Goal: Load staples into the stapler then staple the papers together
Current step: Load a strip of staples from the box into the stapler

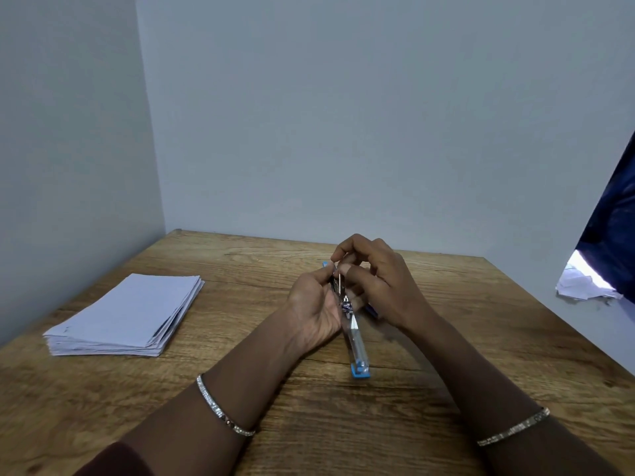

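A blue and clear stapler (357, 341) lies opened out on the wooden table (309, 407), its top arm stretched toward me. My left hand (314, 310) grips the metal magazine part of it from the left. My right hand (374, 280) is above the magazine, thumb and forefinger pinching a thin silvery strip of staples (340, 281) at the channel. A stack of white papers (127, 317) lies on the table to the left, apart from both hands.
Pale walls close the table in at the left and back. A dark blue cloth (611, 235) hangs at the right edge with torn white paper (580, 286) below it. A bit of blue (372, 312) shows under my right hand.
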Available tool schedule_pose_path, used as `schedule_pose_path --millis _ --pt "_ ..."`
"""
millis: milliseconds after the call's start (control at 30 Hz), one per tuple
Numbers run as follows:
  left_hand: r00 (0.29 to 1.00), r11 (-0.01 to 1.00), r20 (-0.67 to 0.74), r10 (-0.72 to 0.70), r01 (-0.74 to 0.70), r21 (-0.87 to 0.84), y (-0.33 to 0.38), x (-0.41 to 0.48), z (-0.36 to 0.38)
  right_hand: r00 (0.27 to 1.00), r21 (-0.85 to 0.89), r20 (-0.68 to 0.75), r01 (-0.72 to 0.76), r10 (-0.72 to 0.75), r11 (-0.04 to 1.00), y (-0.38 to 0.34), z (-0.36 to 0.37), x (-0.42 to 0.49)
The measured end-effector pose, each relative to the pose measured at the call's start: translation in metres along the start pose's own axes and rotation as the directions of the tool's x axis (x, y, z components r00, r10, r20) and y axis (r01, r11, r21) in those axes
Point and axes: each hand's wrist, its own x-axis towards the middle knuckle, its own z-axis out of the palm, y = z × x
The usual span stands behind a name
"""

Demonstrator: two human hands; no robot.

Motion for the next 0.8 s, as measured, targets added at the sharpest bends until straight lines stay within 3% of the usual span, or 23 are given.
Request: schedule_pose_path --millis 300,600,800 --pt "0.997 0.995 -0.003 -0.081 0.08 -0.06 0.005 0.002 0.0 0.999 -0.021 -0.035 0.035 -0.036 0.999 -0.004 -0.004 0.0" --pt "0.993 0.992 -0.041 -0.11 0.112 0.049 0.006 0.003 -0.004 0.993 0.03 -0.11 -0.032 0.035 0.999 0.002 -0.013 0.003" --pt "0.995 0.993 -0.042 -0.094 0.097 0.065 0.007 0.005 -0.005 0.976 -0.062 -0.213 -0.055 0.04 0.997 0.01 -0.013 0.007"
